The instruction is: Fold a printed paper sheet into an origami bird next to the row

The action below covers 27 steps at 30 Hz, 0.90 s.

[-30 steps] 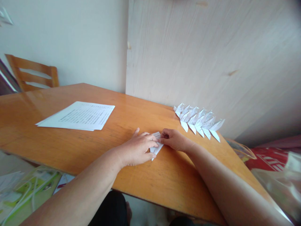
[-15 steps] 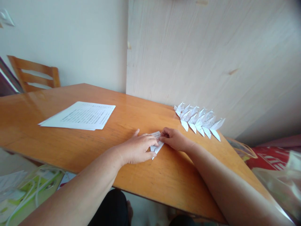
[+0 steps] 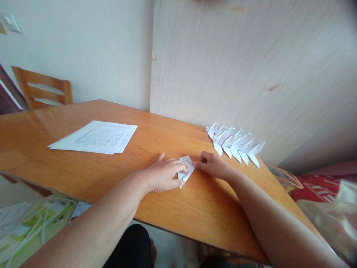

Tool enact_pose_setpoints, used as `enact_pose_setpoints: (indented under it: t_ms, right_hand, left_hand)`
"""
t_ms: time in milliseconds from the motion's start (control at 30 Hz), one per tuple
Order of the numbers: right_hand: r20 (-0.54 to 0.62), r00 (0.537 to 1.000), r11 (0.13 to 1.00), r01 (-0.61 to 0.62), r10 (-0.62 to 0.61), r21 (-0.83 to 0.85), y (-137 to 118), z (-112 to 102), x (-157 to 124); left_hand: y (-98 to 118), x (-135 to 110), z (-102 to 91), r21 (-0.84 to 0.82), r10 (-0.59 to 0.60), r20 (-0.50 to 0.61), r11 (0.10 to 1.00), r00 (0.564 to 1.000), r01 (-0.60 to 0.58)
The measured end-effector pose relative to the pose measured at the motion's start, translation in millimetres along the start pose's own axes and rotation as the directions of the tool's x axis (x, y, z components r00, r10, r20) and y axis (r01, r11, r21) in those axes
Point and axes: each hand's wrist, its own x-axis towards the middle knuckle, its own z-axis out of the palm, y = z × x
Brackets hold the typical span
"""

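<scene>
A small folded sheet of printed paper (image 3: pixel 189 173) lies on the wooden table in front of me, narrowing to a point at its near end. My left hand (image 3: pixel 166 175) rests palm down over its left part, fingers spread, with thumb and index finger pressing on the paper. At the right corner of the paper is my right hand (image 3: pixel 213 164), its fingers curled and its thumb side touching the edge. What lies between those fingertips is too small to make out clearly. Farther back to the right stands a row of folded paper pieces (image 3: pixel 235 143), nested together.
A stack of printed sheets (image 3: pixel 97 136) lies on the left of the wooden table (image 3: pixel 173 219). A pale board (image 3: pixel 217 67) rises behind the table. A chair (image 3: pixel 44 87) stands at the far left, and bags (image 3: pixel 320 193) sit beyond the right edge.
My right hand has slid slightly right, from over the paper to its right corner, uncovering more print. My left hand stays in place on the paper.
</scene>
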Motion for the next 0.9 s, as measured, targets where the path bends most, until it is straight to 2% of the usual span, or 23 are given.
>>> enact_pose_setpoints:
  t_ms: [133, 300, 433, 667, 900]
  right_hand:
    - [0.068, 0.997, 0.996, -0.034, 0.039, -0.081, -3, -3, 2]
    - [0.047, 0.997, 0.984, -0.047, 0.056, -0.173, -13, -5, 0]
    - [0.082, 0.997, 0.992, -0.006, 0.016, -0.126, -17, -6, -5]
    - [0.158, 0.987, 0.989, -0.009, 0.032, -0.150, -23, -9, -7]
    - [0.205, 0.978, 0.995, -0.014, 0.034, -0.102, -28, -10, -11]
  left_hand:
    - [-1, 0, 0.6, -0.005, 0.006, 0.010, 1.000, 1.000, -0.006]
    - [0, 0, -0.1, -0.028, -0.011, 0.021, 1.000, 1.000, 0.011]
    - [1, 0, -0.8, -0.052, -0.023, 0.036, 0.998, 0.999, 0.025]
    - [-1, 1, 0.4, -0.050, -0.027, 0.044, 0.998, 0.999, 0.029]
    - [1, 1, -1.6, -0.043, -0.035, 0.046, 0.998, 0.998, 0.037]
